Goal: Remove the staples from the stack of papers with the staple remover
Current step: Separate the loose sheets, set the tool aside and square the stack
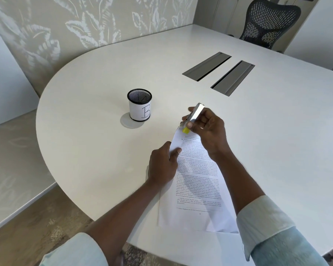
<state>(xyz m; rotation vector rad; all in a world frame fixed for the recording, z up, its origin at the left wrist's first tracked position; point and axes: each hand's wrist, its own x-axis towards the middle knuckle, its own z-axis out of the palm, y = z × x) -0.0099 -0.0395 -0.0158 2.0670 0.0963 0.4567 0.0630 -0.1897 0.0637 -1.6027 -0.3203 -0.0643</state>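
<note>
Head view shows the right hand [206, 129] pinching the staple remover [192, 117] at the far left corner of the papers [198, 181] on the counter [104, 150], the left hand [162, 164] gripping their left edge; a sharp pull could tear that corner.

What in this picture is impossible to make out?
All in the head view:
- Staple: hidden under the remover tip and right hand.
- Printed text on the papers: too small.
- Inside of the cup: dark mesh.
- Chair: cut off by the top edge.
</note>
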